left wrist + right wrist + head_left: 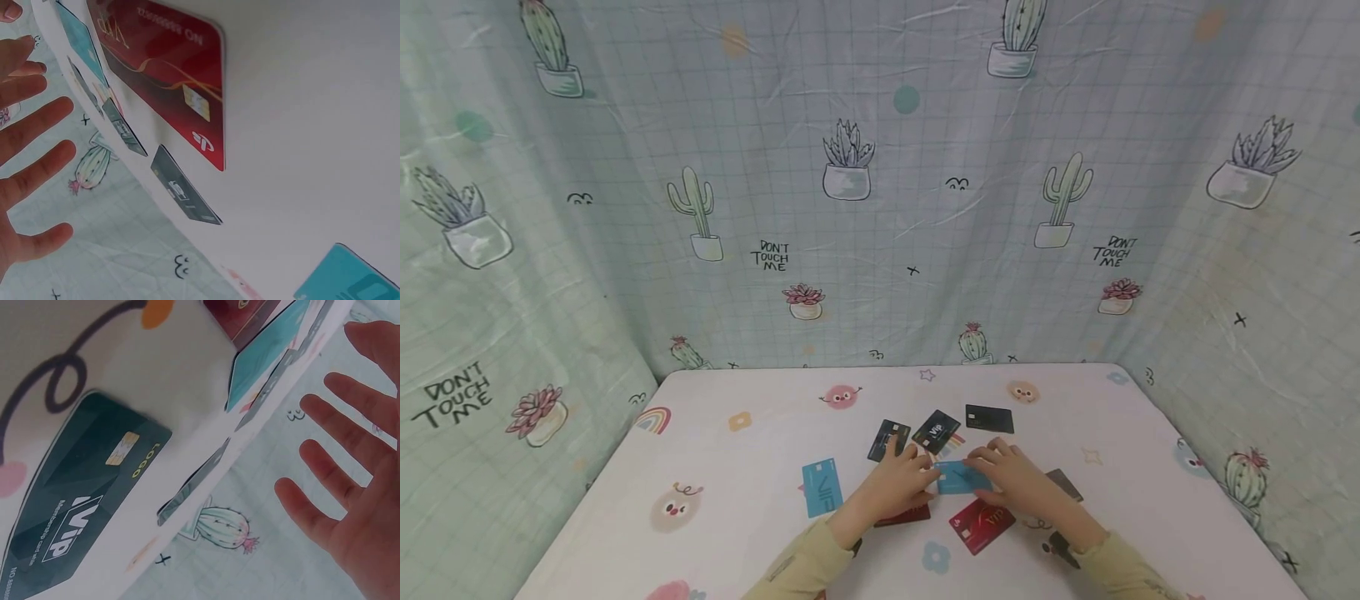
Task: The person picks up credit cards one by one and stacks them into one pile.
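On the left lies a blue card (822,488), then the left hand (895,487), fingers apart, then the middle blue card (958,479), between both hands, then the right hand (1021,483), fingers apart; I can't tell if they touch it. They seem to be placing cards; next needs gentle fingers

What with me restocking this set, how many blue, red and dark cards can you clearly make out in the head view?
Blue cards: 2
Red cards: 2
Dark cards: 4
Total: 8; the sleeves may hide more.
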